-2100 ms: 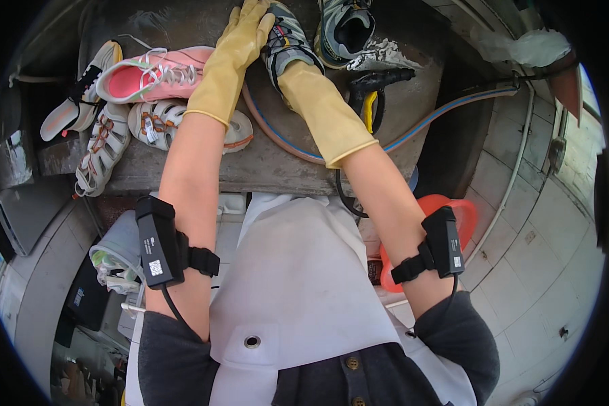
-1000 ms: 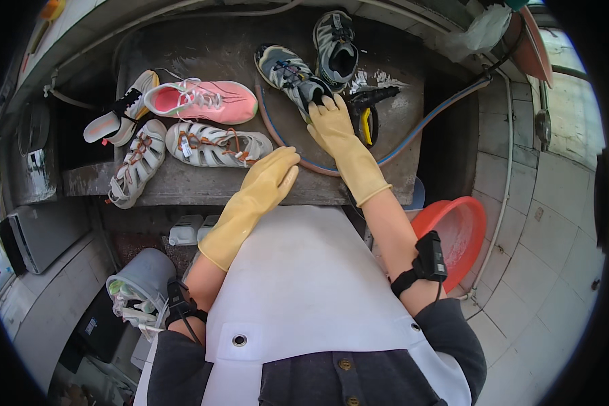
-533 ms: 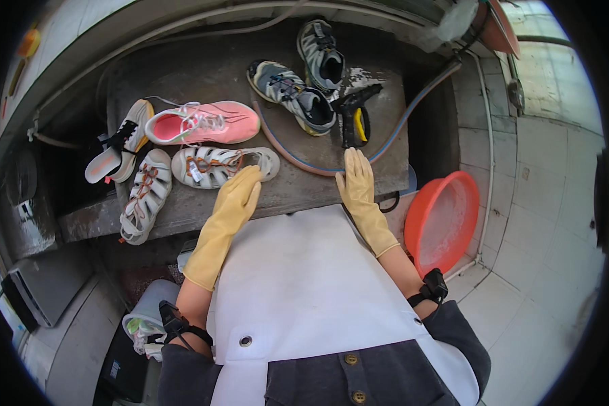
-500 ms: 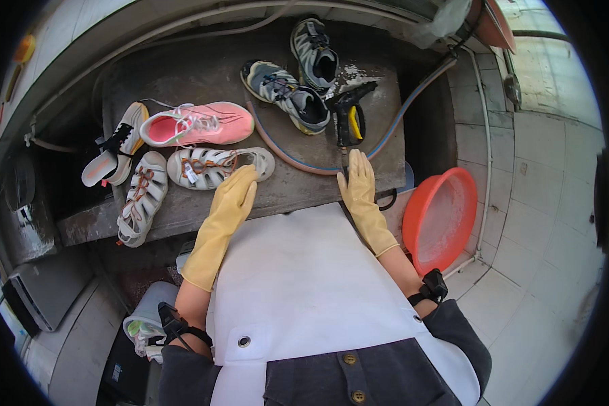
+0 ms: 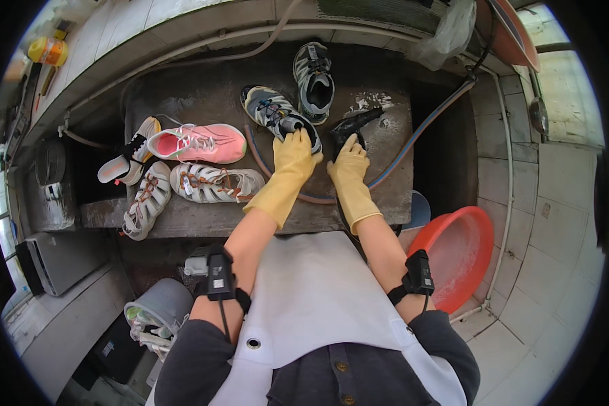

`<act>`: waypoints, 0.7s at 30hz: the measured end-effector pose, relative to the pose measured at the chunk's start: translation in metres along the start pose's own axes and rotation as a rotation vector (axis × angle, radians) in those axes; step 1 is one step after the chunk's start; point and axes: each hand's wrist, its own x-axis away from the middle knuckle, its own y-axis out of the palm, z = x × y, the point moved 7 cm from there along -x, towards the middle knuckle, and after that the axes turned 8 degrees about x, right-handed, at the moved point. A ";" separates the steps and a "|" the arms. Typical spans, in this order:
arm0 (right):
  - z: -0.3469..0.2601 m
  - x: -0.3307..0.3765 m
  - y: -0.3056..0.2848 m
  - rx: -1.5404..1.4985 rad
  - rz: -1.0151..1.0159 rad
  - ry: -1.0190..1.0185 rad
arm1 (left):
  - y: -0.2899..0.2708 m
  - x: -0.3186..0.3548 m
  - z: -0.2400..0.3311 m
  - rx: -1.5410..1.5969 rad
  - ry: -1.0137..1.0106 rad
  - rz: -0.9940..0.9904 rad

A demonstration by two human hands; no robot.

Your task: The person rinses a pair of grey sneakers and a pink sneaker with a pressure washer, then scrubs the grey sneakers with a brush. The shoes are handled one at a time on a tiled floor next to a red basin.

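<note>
My left hand, in a yellow rubber glove, grips the heel end of a grey sneaker with dark laces, its fingers at the shoe's opening. The matching grey sneaker stands just beyond it, toe pointing away. My right hand, gloved alike, is closed around the grip of a black spray gun that lies on the dark stone slab. The glove covers much of the gun's handle. A blue and brown hose runs over the slab.
On the slab's left lie a pink sneaker, a white strappy sandal, another sandal and a white-orange shoe. An orange-red basin stands at the right. A grey bucket sits lower left.
Both hands have moved forward over the slab. My left went right and took hold of the near grey sneaker's heel; my right closed on the spray gun's grip.
</note>
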 end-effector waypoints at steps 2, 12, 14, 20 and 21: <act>0.019 -0.003 -0.014 0.023 -0.002 0.050 | 0.000 -0.025 0.014 0.052 -0.009 -0.275; 0.166 0.060 -0.100 -0.619 -0.017 0.020 | -0.118 -0.008 -0.114 0.182 0.056 0.378; 0.182 0.074 -0.105 -0.491 0.046 0.044 | -0.145 0.016 -0.149 0.395 -0.026 0.479; 0.171 0.089 -0.086 -0.942 -0.015 -0.040 | -0.148 0.076 -0.189 0.427 -0.005 0.513; 0.154 0.097 -0.101 -0.979 -0.069 -0.078 | -0.138 0.082 -0.174 0.445 0.028 0.467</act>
